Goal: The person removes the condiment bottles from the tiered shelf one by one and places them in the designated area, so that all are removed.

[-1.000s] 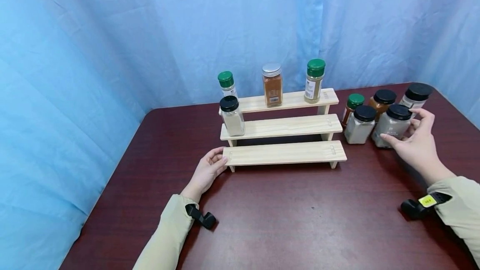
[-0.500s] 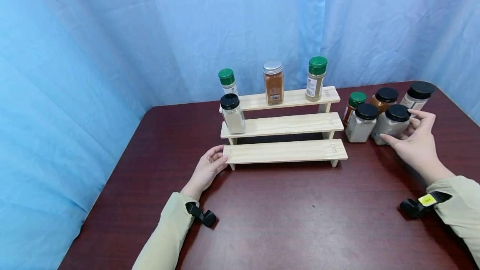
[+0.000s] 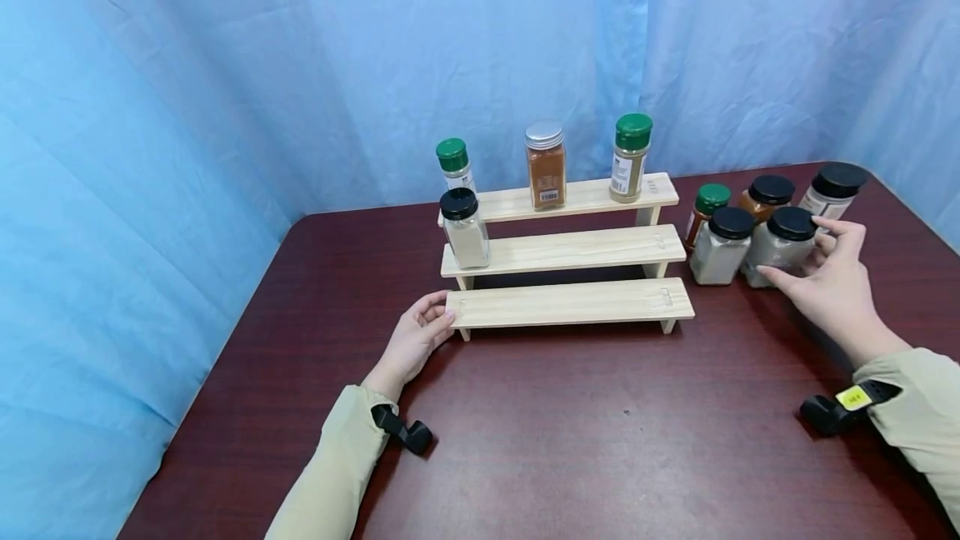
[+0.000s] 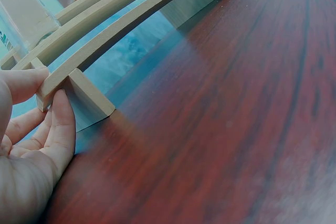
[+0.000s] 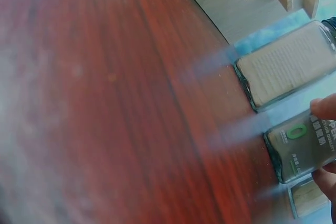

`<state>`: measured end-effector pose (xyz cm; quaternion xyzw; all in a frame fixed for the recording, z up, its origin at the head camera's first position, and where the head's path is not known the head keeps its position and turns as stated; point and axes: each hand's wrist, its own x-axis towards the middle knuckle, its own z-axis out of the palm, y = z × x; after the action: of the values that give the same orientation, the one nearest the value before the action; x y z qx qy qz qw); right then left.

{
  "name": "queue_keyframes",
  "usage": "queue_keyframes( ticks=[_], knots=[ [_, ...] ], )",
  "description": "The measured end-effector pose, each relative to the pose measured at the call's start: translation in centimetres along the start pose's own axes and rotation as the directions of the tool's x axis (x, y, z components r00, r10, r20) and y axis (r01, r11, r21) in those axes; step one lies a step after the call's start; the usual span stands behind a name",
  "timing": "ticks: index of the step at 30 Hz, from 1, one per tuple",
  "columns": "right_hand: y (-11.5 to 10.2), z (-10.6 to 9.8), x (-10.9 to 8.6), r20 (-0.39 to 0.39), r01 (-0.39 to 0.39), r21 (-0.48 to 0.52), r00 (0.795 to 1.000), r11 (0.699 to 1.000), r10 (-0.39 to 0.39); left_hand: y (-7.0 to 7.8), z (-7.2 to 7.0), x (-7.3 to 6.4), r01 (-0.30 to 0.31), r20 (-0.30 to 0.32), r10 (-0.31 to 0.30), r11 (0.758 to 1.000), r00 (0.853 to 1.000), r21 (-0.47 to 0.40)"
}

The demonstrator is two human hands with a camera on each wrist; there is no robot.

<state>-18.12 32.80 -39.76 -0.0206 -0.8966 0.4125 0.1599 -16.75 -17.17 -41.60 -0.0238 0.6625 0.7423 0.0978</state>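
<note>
In the head view my left hand (image 3: 417, 332) pinches the left end of the lowest shelf on a three-step wooden spice rack (image 3: 570, 305). The left wrist view has the thumb on top of the board (image 4: 105, 40) and fingers beneath. To the right, my right hand (image 3: 836, 282) grips a glass spice jar (image 3: 776, 252) with a black lid and grey contents, thumb on its near side. That jar's printed label (image 5: 307, 140) shows in the right wrist view, its base close to the tabletop. Just left of it stands a similar square jar (image 3: 718, 261) of pale powder.
Behind these are a green-capped jar (image 3: 708, 205), an orange-brown jar (image 3: 757, 202) and a black-lidded jar (image 3: 828, 198). The top shelf bears two green-capped jars and a silver-lidded jar (image 3: 546, 173). A black-lidded jar (image 3: 467, 236) occupies the middle shelf's left end. Blue curtains (image 3: 450, 48) surround the table.
The jar in my right hand has shifted slightly left and turned a little, with the hand moving along. My left hand keeps its hold on the rack's lowest shelf.
</note>
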Motion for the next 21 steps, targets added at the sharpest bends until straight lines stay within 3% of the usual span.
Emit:
queue_keyframes(
  ticks=[13,21],
  knots=[
    [-0.1,-1.1,0.2,0.021,0.015,-0.034,1.0,0.999,-0.015,0.0,-0.1,0.0,0.0,0.008,0.0,1.0,1.0,-0.008],
    [2.5,-1.2,1.1,-0.079,0.015,-0.103,0.997,0.995,-0.023,-0.2,-0.2,0.1,-0.003,0.013,0.003,1.0,1.0,-0.01]
  ],
)
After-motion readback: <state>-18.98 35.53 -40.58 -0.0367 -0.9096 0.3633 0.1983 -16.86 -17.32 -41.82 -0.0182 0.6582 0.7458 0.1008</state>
